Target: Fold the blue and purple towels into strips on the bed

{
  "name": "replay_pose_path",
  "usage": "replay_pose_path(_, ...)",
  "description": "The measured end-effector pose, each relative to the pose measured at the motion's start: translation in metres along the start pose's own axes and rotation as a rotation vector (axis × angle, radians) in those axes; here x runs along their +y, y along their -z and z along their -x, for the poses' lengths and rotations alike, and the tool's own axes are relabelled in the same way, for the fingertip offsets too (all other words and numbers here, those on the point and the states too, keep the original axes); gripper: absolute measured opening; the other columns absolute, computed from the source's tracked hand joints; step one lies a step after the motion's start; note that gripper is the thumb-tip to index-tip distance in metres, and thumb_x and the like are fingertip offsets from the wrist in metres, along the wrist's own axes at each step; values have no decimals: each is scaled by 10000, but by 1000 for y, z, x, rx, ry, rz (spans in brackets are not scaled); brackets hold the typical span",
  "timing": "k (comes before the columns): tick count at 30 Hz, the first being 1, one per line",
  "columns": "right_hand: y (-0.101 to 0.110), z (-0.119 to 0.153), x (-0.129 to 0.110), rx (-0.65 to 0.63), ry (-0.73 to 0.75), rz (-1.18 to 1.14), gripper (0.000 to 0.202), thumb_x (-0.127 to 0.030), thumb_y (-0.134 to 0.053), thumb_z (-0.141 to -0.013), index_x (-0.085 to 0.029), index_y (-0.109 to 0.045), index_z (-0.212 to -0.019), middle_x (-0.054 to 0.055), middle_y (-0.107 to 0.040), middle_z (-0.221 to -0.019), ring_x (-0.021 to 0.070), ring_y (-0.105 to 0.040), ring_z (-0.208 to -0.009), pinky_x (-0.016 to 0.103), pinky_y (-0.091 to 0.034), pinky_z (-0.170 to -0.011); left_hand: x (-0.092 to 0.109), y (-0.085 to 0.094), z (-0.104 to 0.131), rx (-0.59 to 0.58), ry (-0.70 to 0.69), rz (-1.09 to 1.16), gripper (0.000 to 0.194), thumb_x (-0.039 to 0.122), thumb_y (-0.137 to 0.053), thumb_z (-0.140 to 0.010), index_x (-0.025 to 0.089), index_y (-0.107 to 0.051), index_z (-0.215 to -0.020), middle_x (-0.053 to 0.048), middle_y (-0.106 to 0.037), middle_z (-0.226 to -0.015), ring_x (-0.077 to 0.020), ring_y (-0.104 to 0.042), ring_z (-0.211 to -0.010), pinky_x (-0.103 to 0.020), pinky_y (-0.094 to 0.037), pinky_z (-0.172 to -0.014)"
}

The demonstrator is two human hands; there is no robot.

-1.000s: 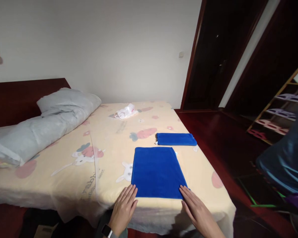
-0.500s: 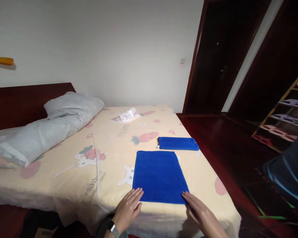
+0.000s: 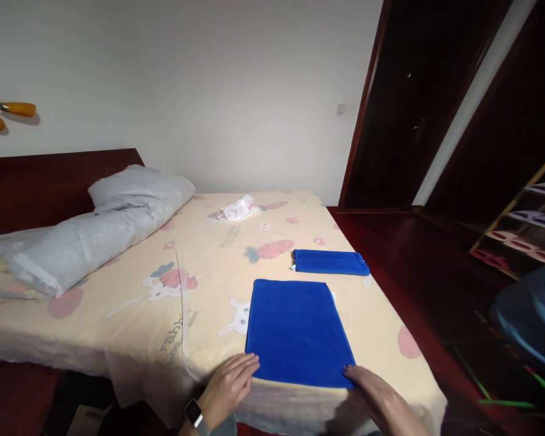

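Observation:
A blue cloth (image 3: 300, 333) lies flat near the front edge of the bed (image 3: 213, 260). At its near left corner is my left hand (image 3: 231, 381), fingers together and touching the cloth's edge, with a watch on the wrist. My right hand (image 3: 376, 390) has its fingertips on the near right corner; its thumb is hidden below the edge. Whether either hand pinches the fabric is hard to make out. Behind this cloth, a folded blue cloth (image 3: 331, 262) lies with a small white tag at its left end.
A white crumpled bag (image 3: 239, 208) sits at the back of the bed. Grey bedding (image 3: 104, 236) lies at the left by the dark headboard (image 3: 59, 181). At the right stand a shoe rack (image 3: 522, 212) and a dark covered object (image 3: 531, 309).
The view has shifted slightly. Both hands have moved a little toward me at the near corners, and the flat cloth's near edge sits slightly lower in the picture.

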State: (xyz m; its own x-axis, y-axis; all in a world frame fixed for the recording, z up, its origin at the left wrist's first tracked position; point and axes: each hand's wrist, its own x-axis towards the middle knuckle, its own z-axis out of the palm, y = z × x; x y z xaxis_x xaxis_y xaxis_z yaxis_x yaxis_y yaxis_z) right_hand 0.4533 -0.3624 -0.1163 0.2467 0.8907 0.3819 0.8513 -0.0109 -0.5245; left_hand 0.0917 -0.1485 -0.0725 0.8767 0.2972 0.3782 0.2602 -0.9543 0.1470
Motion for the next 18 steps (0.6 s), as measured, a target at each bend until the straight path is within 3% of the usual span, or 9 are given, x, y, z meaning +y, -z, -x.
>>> replay_pose_path(3, 0, -1, -1, -69, -73, -132, 384, -430, -474, -943, -262, -733, -1172, 65, -716, -1219, 276, -668, -1147, 408, -552, -1013, -2, -7, 3, 41, 209, 200, 455, 128, -505, -929, 322, -595, -1331, -10, -691, -1294, -182, -664, -1177, -324, -565, -1020)
replay_pose_path(6, 1, -8, -2, -43, -226, -213, 407, -511, -490, -935, -265, -718, -1167, 67, -719, -1211, 270, -671, -1133, 392, -554, -992, -6, -13, 2, 79, 377, 363, 330, 175, -488, -956, 315, -667, -1195, -17, -730, -1203, -188, -695, -1108, -321, -583, -972)
replay_pose_path(10, -4, -16, -2, 12, -321, -259, 450, -594, -484, -922, -258, -711, -1117, 72, -742, -1121, 264, -701, -1034, 364, -582, -908, -8, -17, -6, 133, 501, 419, 271, 311, -490, -999, 312, -643, -1224, -29, -732, -1186, -198, -704, -1078, -313, -596, -918)
replay_pose_path(14, -15, -19, 1, 116, -356, -173, 524, -679, -480, -876, -248, -725, -1045, 96, -745, -1060, 301, -682, -1041, 431, -569, -918, -6, -25, -14, 185, 577, 405, 332, 371, -457, -1012, 287, -582, -1308, -66, -690, -1275, -221, -674, -1141, -361, -580, -948)
replay_pose_path(18, -20, -20, 1, 61, -377, -122, 505, -690, -533, -853, -272, -720, -1064, 82, -743, -1066, 311, -666, -1042, 458, -546, -924, -3, -31, -19, 233, 651, 413, 351, 409, -441, -1010, 263, -565, -1304, -85, -672, -1284, -236, -663, -1142, -404, -565, -960)
